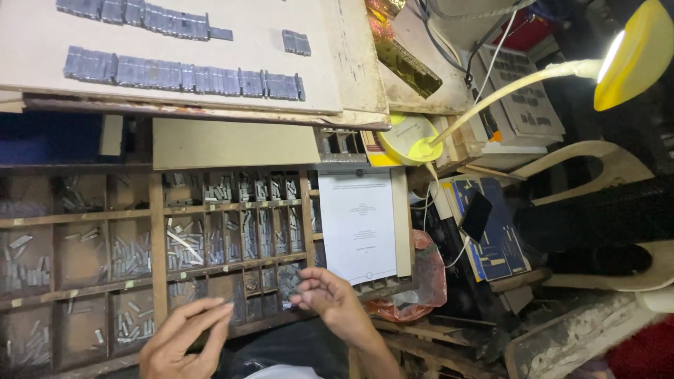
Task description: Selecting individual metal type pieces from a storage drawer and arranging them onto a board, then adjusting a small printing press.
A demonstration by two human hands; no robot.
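Right hand point(330, 295) pinches a small metal type piece point(286, 304) over the wooden type case point(158, 238); left hand point(186, 340) loose, fingers extended, empty, at the case's near edge, white sheet point(365, 224) beside

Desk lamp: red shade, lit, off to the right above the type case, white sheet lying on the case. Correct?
Not quite. In the head view the desk lamp has a yellow shade, not red. The rest stands: it is lit, off to the right above the type case, and the white sheet lies on the case.
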